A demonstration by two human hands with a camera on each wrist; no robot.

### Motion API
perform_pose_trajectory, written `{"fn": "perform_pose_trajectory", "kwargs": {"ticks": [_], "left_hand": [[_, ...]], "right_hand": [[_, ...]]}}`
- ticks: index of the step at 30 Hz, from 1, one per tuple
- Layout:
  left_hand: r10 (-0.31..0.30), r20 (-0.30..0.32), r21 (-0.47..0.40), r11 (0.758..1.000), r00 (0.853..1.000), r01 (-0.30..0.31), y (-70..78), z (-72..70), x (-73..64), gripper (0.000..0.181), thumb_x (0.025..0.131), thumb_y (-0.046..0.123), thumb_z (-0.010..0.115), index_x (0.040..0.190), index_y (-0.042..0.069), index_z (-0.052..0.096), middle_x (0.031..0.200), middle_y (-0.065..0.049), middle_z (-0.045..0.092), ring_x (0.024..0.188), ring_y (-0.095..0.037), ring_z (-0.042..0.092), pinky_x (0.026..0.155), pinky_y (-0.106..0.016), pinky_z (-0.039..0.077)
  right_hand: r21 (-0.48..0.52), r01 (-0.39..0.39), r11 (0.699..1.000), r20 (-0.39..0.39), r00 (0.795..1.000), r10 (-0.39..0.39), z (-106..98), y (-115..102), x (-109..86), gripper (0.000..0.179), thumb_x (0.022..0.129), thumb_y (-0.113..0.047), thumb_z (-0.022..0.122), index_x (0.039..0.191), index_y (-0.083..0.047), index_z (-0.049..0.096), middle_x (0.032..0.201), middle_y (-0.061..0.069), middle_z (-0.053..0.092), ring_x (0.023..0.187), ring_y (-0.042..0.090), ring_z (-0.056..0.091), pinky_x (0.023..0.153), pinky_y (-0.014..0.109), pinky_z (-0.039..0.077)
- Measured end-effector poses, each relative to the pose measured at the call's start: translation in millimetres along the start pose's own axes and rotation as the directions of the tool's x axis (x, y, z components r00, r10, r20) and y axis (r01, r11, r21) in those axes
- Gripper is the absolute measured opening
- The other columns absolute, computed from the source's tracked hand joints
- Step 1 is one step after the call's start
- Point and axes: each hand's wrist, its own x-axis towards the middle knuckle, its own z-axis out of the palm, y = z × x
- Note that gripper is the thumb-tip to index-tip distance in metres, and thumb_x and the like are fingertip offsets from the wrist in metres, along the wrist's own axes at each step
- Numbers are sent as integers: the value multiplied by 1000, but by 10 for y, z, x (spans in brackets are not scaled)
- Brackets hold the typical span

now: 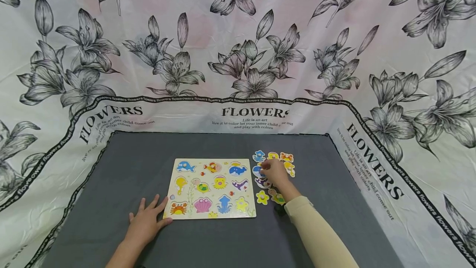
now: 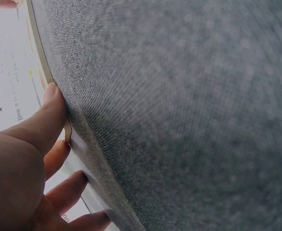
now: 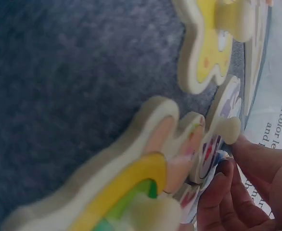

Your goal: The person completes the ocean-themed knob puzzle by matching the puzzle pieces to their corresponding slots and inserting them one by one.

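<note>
A flat puzzle board [image 1: 230,216] printed with sea animals lies on the grey cloth. My left hand [image 1: 145,222] is spread at its lower left corner, thumb and fingertips touching the edge. The left wrist view shows the thumb [image 2: 49,113] against the board's rim [image 2: 44,60]. To the right of the board my right hand [image 1: 276,173] pinches a blue piece [image 1: 256,171] among the loose pieces, its fingers partly covering it. In the right wrist view a turtle piece [image 3: 107,192], a yellow star piece [image 3: 208,57] and a purple piece [image 3: 225,101], all with knobs, lie beside the right hand [image 3: 256,183].
Around the right hand lie more pieces: a blue octopus [image 1: 259,156], a red crab [image 1: 286,157] and a yellow seahorse [image 1: 289,169]. A small dark object [image 1: 279,210] shows by the right wrist. Flower-printed cloth [image 1: 253,119] borders the grey surface.
</note>
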Motion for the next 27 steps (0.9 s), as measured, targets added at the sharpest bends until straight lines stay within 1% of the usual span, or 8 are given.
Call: {"fn": "perform_pose_trajectory", "kwargs": {"ticks": [7,13,18,22,27], "left_hand": [[-6,5,4,1000,1000,6,13,-4,-2,85,84,55,73,155,18,43,161,-23,31,146,-61,12,101,-87,16],[-9,9,8,1000,1000,9,15,-5,2,85,84,55,73,155,18,43,161,-23,31,146,-61,12,101,-87,17],[0,2,4,1000,1000,0,-8,26,-2,85,84,55,73,155,18,43,161,-23,31,146,-61,12,101,-87,17],[4,0,-1,1000,1000,-4,-19,34,-4,85,84,54,74,154,18,44,161,-23,31,146,-61,13,100,-88,18],[3,0,-3,1000,1000,-3,-12,0,5,85,84,56,72,154,18,44,161,-23,32,146,-61,12,101,-87,18]], "right_hand": [[23,-5,1000,-3,1000,5,23,18,-1,17,88,-12,80,104,-8,80,101,8,75,76,16,66,65,31,56],[30,-16,999,-10,1000,16,58,43,2,14,89,-13,79,102,-8,81,105,10,75,74,15,65,62,29,55],[24,-15,1000,-2,1000,15,53,47,-3,14,90,-14,79,101,-8,81,111,11,75,76,15,66,62,28,55],[36,-3,999,4,1000,3,36,9,16,12,90,-13,79,100,-8,81,108,11,76,79,15,68,65,30,56],[52,6,999,10,1000,-7,13,-74,51,13,90,-13,78,101,-7,82,102,8,77,85,17,71,70,34,59]]}}
